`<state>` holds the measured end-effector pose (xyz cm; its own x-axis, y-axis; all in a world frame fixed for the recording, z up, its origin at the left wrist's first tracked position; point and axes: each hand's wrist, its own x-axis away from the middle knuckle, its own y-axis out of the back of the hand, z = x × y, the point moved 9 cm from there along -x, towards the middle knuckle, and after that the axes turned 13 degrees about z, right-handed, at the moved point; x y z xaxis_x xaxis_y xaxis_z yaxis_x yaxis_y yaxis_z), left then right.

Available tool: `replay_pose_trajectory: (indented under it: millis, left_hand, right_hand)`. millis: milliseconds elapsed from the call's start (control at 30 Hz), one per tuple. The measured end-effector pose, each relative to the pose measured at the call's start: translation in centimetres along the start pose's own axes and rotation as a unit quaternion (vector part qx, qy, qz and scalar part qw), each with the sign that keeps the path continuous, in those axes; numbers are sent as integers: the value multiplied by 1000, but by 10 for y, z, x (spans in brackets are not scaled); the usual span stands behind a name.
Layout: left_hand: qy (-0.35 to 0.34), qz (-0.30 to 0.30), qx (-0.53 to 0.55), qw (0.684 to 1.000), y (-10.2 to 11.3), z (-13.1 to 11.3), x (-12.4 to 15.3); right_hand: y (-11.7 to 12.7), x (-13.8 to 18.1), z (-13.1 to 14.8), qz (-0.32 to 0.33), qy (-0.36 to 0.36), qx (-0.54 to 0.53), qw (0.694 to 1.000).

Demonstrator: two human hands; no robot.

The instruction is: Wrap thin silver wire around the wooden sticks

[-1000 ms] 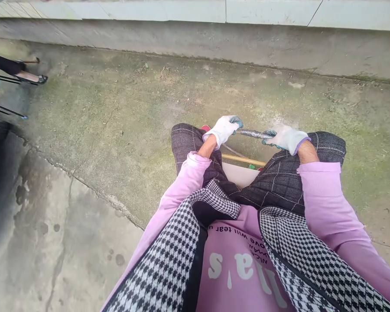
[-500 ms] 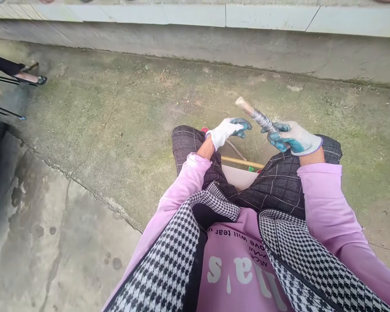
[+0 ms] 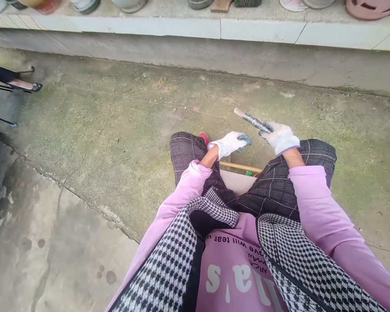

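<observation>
In the head view, my right hand, in a white glove with blue-green coating, is wrapped around a stick wound with silvery wire. The stick tilts up to the left, and its bare pale end sticks out past the windings. To its left, my left hand, gloved the same way, hangs above my lap with its fingers curled together. Whatever it pinches, if anything, is too small to see. Below the hands, a thin yellowish rod crosses between my knees, with a small green piece beside it.
A low tiled ledge runs across the back, with several pots, a brush and a pinkish basket on it. At far left a person's foot in a black shoe rests near thin dark legs of some stand. Cracked concrete lies left.
My right hand has turned over, back upward, and shifted left with the wire-wound stick. My left hand has moved little. The view has tilted up, so more of the ledge shows.
</observation>
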<state>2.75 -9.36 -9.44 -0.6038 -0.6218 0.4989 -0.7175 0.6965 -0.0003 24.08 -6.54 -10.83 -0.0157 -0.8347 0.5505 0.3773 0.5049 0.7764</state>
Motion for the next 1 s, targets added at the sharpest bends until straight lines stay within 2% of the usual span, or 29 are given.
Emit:
replay_pose_trajectory:
  millis: [100, 267, 367, 433, 500, 633, 700, 767, 867, 933, 1000]
  left_hand:
    - [16, -44, 13, 999, 15, -1, 4]
    - [-13, -84, 28, 996, 32, -10, 8]
    - [-18, -125, 31, 991, 47, -11, 13]
    - [-11, -154, 23, 988, 58, -10, 18]
    - [-14, -158, 29, 987, 64, -11, 19]
    - [-18, -108, 68, 992, 55, -11, 10]
    - [-9, -95, 67, 993, 44, -7, 5]
    - [1, -68, 56, 996, 26, 0, -1]
    - [20, 27, -1, 999, -12, 13, -7]
    - [31, 67, -46, 996, -27, 20, -8]
    - [38, 82, -76, 993, -30, 24, -7]
  right_hand:
    - [-2, 0, -2, 28, 1, 48, 998]
    - [-25, 13, 8, 174, 69, 68, 980]
    - [-31, 27, 11, 224, 83, 39, 970]
    - [-30, 37, 11, 245, 91, -15, 965]
    - [-30, 50, 15, 283, 116, -114, 945]
    - [-27, 73, 32, 357, 171, -317, 862]
    - [-17, 71, 35, 323, 180, -391, 843]
    - [-3, 60, 32, 238, 185, -459, 836]
    - [10, 39, 18, 106, 164, -515, 835]
    - [9, 27, 6, 56, 120, -503, 854]
    - [4, 17, -6, 35, 70, -445, 892]
